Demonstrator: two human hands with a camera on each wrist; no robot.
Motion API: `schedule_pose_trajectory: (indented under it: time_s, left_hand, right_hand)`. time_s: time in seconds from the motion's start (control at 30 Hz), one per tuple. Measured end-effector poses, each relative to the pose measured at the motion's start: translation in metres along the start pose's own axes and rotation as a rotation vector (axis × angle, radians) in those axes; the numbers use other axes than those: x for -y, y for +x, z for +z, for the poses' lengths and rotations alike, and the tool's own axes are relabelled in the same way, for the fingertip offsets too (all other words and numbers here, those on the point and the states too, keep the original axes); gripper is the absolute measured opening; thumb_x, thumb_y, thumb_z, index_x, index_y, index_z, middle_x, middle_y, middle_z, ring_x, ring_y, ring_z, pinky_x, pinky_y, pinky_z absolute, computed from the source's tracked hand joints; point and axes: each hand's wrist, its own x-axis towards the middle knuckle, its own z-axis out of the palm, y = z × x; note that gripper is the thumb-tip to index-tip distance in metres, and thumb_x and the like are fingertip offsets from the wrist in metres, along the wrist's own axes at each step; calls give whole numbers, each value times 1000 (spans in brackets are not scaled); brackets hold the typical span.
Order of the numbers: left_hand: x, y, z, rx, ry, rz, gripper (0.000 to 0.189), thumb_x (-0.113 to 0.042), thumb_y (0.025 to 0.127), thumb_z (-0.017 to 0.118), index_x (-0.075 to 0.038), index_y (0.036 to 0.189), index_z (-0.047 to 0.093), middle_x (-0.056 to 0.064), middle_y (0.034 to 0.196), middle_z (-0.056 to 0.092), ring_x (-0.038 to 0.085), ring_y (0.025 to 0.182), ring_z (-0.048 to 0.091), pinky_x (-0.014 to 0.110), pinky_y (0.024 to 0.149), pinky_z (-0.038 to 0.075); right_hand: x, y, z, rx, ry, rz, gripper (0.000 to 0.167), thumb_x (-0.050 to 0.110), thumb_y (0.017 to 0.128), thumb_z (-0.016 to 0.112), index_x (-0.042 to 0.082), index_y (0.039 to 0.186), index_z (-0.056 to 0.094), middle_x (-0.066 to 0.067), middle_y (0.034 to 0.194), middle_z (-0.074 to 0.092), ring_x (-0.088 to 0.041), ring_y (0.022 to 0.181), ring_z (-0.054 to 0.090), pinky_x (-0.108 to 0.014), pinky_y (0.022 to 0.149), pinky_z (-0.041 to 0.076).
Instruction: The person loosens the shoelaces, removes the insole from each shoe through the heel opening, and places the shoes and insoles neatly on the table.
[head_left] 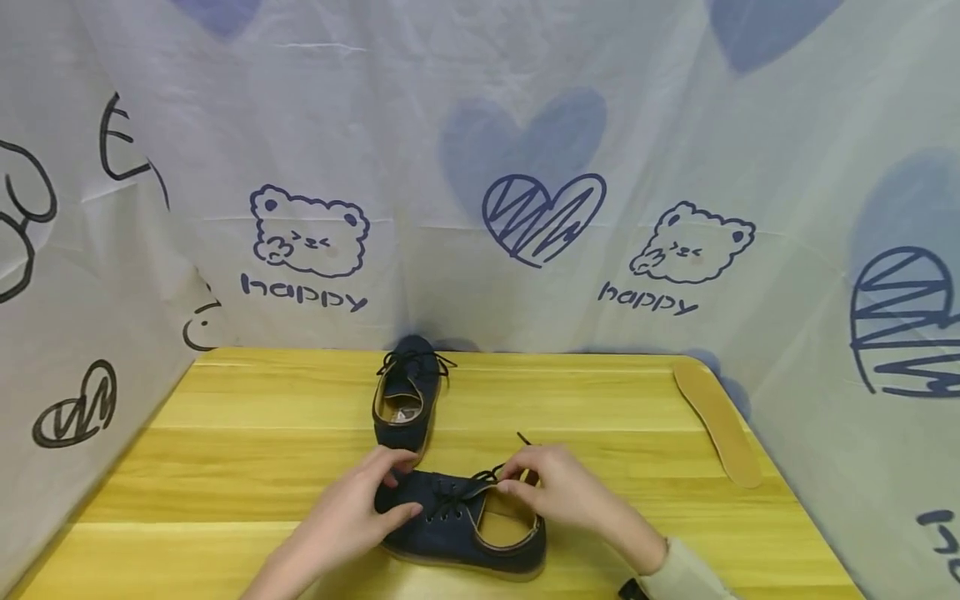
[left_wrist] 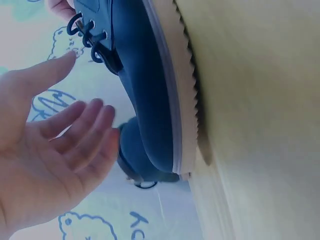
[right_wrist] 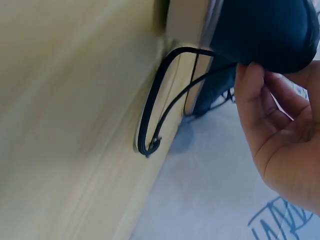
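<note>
A dark navy lace-up shoe (head_left: 427, 533) lies sideways near the front of the table, toe to the left, tan lining showing in its opening. My left hand (head_left: 363, 504) is over its toe; in the left wrist view the hand's fingers are relaxed and apart from the shoe's upper (left_wrist: 145, 85). At the opening my right hand (head_left: 558, 487) pinches the black shoelace (head_left: 487, 475) between thumb and fingertips. In the right wrist view, a long loop of the shoelace (right_wrist: 155, 95) hangs from beside those fingertips, past the heel (right_wrist: 260, 30).
The matching shoe (head_left: 408, 392), its laces tied in a bow, stands behind, toe toward the back. A tan insole (head_left: 716, 425) lies along the right edge of the wooden table (head_left: 225, 467). A printed cloth (head_left: 420, 167) hangs around the table. A small black object (head_left: 632, 590) shows by the right sleeve.
</note>
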Motion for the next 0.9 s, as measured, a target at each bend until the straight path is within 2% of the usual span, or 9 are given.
schedule_pose_trajectory:
  time_s: [0.17,0.27,0.37,0.53,0.63,0.73,0.9]
  left_hand:
    - [2,-17,-9,-116,-25,-37,48,-22,86,87,-21,129,66,-9,105,63,3,82,57,25,67,49]
    - [6,-27,-15,-139,-53,-55,36,-20,87,86,-19,118,68,-9,99,62,2,77,55,24,65,47]
    - [11,-36,-20,-68,-81,-68,25,-26,89,85,-18,103,66,-10,89,61,1,73,55,24,64,46]
    - [21,-49,-27,130,-132,-84,30,-42,92,79,-20,90,60,-11,78,61,0,69,57,24,61,47]
    - [25,-53,-27,164,-143,-121,33,-46,92,78,-19,88,60,-10,78,61,2,68,57,25,61,48]
    - [26,-54,-27,139,-137,-187,33,-44,90,80,-17,90,61,-7,79,60,5,66,56,25,60,47]
    - [29,-49,-30,24,-73,-312,35,-41,87,84,-15,93,61,-4,82,59,10,68,56,26,61,46]
  right_hand:
    - [12,6,13,39,95,49,7,23,100,72,19,102,77,11,94,71,-1,69,59,-21,64,51]
    - [19,11,21,32,128,48,5,21,99,73,19,102,76,11,94,71,-2,63,58,-21,61,51]
    - [27,17,31,24,141,41,4,21,98,74,18,101,76,10,93,71,1,61,57,-20,60,51]
    - [42,29,46,26,160,29,5,19,99,73,15,101,75,9,93,71,3,54,54,-19,57,49]
    - [53,38,55,26,172,53,5,19,99,73,15,101,74,11,92,69,2,51,52,-18,55,48]
    - [64,49,65,11,182,89,4,19,98,73,15,100,72,13,89,67,2,51,53,-18,54,48]
    - [77,68,80,-20,249,133,5,17,98,72,14,102,71,14,86,65,0,45,54,-21,47,49]
